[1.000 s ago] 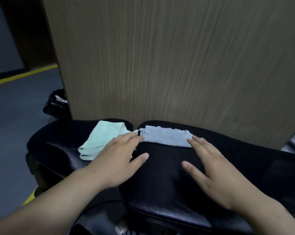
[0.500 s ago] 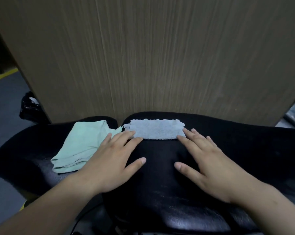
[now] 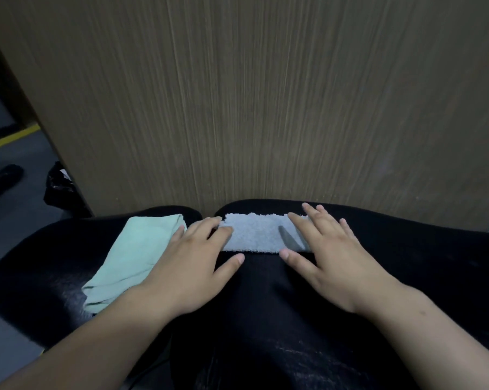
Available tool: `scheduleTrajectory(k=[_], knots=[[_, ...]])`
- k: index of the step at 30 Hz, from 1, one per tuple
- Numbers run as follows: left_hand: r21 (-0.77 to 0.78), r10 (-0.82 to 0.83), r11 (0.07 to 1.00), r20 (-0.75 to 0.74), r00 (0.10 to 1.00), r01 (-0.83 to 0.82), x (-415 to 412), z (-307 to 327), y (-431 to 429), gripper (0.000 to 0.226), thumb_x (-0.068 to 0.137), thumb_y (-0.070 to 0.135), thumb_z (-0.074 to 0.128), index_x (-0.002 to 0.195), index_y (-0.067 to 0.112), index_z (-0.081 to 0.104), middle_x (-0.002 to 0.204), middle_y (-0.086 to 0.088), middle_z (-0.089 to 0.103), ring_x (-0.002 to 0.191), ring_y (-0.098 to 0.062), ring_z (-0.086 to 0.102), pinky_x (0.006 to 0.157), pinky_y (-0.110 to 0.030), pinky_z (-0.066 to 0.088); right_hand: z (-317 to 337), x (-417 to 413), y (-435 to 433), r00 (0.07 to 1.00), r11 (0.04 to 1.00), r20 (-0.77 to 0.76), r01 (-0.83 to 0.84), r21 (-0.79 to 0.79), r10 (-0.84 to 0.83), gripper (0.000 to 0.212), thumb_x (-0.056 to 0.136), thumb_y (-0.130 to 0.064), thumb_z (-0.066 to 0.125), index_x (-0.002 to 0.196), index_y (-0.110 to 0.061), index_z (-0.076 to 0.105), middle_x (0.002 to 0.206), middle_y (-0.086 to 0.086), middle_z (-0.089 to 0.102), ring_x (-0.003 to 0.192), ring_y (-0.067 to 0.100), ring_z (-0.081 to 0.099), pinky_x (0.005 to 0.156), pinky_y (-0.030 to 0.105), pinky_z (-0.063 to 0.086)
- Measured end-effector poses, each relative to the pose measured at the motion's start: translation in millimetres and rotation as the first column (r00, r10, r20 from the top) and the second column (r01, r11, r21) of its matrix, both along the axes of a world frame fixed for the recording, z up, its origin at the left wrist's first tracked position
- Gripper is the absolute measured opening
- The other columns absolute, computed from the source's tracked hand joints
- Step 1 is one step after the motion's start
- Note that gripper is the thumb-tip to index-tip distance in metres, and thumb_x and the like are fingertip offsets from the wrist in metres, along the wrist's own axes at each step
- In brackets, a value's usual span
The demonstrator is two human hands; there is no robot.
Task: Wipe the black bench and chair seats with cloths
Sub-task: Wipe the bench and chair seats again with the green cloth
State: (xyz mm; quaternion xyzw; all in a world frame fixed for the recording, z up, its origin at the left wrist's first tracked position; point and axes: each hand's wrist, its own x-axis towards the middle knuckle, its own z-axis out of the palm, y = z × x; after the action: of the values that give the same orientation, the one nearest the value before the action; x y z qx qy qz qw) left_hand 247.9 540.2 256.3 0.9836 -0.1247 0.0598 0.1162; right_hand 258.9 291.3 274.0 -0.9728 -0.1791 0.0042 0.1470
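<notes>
The folded pale blue terry cloth (image 3: 254, 235) lies at the far edge of the black padded seat (image 3: 265, 319), its long axis left to right. The left hand (image 3: 189, 266) and right hand (image 3: 333, 257) press on its ends with straight, spread fingers, gripping nothing.

Right hand (image 3: 336, 257) covers right end of pale blue towel (image 3: 254, 235); left hand (image 3: 187, 266) fingertips cover its left end; towel's full length not readable. Left hand and forearm overlap the right edge of the mint-green cloth (image 3: 136, 254). Right black seat (image 3: 294, 319) cut by near and right edges; left black seat (image 3: 40, 271) cut at left. Wooden panel (image 3: 265, 94) cut at top; it hides part of the black bag (image 3: 60, 190). Dark shoe (image 3: 1, 181) cut by left edge, dim.
</notes>
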Motion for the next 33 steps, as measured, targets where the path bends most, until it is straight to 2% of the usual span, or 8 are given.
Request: scheduleTrajectory(k=[10, 15, 18, 22, 24, 27, 31, 33], knots=[[-0.100, 0.064, 0.993, 0.036, 0.997, -0.060, 60, 2, -5, 0.052, 0.099, 0.049, 0.044, 0.146, 0.027, 0.044, 0.156, 0.008, 0.036, 0.145, -0.012, 0.026, 0.118, -0.046, 0.025, -14, 52, -5, 0.991, 0.991, 0.010, 0.135, 0.008, -0.135, 0.070, 0.098, -0.057, 0.041, 0.157, -0.037, 0.009, 0.166, 0.000, -0.003, 0.152, 0.018, -0.011, 0.123, 0.047, 0.000], [-0.093, 0.028, 0.995, -0.005, 1.000, -0.029, 77, -4, -8, 0.052, 0.099, 0.042, 0.049, 0.148, 0.028, 0.042, 0.151, 0.013, 0.043, 0.145, -0.009, 0.027, 0.119, -0.046, 0.025, -18, 61, -9, 0.988, 0.987, -0.044, 0.148, 0.055, -0.146, 0.080, 0.094, -0.058, 0.049, 0.158, -0.030, 0.009, 0.162, -0.005, 0.019, 0.152, 0.015, 0.001, 0.124, 0.044, 0.002], [-0.106, 0.008, 0.994, -0.031, 0.999, -0.011, 82, -6, -10, 0.051, 0.097, 0.039, 0.051, 0.146, 0.028, 0.045, 0.129, 0.014, 0.053, 0.129, -0.009, 0.043, 0.111, -0.038, 0.034, -17, 63, -10, 0.988, 0.983, -0.033, 0.155, 0.098, -0.152, 0.086, 0.091, -0.058, 0.056, 0.157, -0.026, 0.012, 0.150, -0.007, 0.037, 0.144, 0.014, 0.026, 0.123, 0.044, 0.013], [-0.108, -0.012, 0.994, 0.010, 1.000, 0.013, 86, -6, -12, 0.048, 0.093, 0.035, 0.057, 0.140, 0.023, 0.052, 0.097, 0.015, 0.047, 0.102, -0.009, 0.046, 0.090, -0.031, 0.042, -13, 62, -8, 0.989, 0.983, 0.002, 0.148, 0.105, -0.149, 0.087, 0.089, -0.053, 0.064, 0.156, -0.022, 0.017, 0.136, -0.008, 0.046, 0.131, 0.015, 0.038, 0.116, 0.039, 0.028], [-0.118, -0.019, 0.993, 0.022, 1.000, 0.022, 83, -6, -13, 0.033, 0.092, 0.031, 0.060, 0.124, 0.023, 0.064, 0.091, 0.014, 0.048, 0.096, -0.008, 0.046, 0.080, -0.025, 0.040, -11, 61, -8, 0.988, 0.983, 0.004, 0.154, 0.099, -0.155, 0.078, 0.088, -0.050, 0.065, 0.150, -0.019, 0.031, 0.119, -0.009, 0.054, 0.119, 0.015, 0.045, 0.107, 0.035, 0.037], [-0.146, -0.024, 0.989, 0.021, 1.000, 0.026, 75, 0, -15, 0.004, 0.088, 0.027, 0.062, 0.090, 0.026, 0.066, 0.090, 0.014, 0.048, 0.091, -0.007, 0.047, 0.068, -0.013, 0.031, -10, 56, -9, 0.992, 0.990, 0.049, 0.114, 0.078, -0.118, 0.031, 0.089, -0.047, 0.065, 0.110, -0.025, 0.059, 0.092, -0.011, 0.050, 0.099, 0.013, 0.046, 0.087, 0.029, 0.041], [-0.216, -0.006, 0.976, 0.031, 1.000, 0.013, 63, 9, -16, 0.007, 0.087, 0.025, 0.064, 0.082, 0.026, 0.060, 0.097, 0.016, 0.055, 0.079, 0.001, 0.050, 0.060, -0.012, 0.033, -8, 48, -12, 0.995, 0.988, 0.085, 0.038, 0.147, -0.051, 0.015, 0.091, -0.037, 0.063, 0.104, -0.029, 0.064, 0.100, -0.015, 0.050, 0.098, 0.006, 0.046, 0.088, 0.026, 0.043], [-0.301, 0.020, 0.954, 0.025, 0.999, -0.011, 56, 14, -17, 0.008, 0.084, 0.022, 0.065, 0.079, 0.026, 0.061, 0.087, 0.012, 0.064, 0.069, 0.000, 0.054, 0.057, -0.013, 0.037, -2, 43, -11, 0.994, 0.968, 0.095, 0.036, 0.249, -0.061, 0.007, 0.090, -0.031, 0.065, 0.096, -0.030, 0.062, 0.093, -0.015, 0.059, 0.087, 0.004, 0.054, 0.078, 0.021, 0.046]])
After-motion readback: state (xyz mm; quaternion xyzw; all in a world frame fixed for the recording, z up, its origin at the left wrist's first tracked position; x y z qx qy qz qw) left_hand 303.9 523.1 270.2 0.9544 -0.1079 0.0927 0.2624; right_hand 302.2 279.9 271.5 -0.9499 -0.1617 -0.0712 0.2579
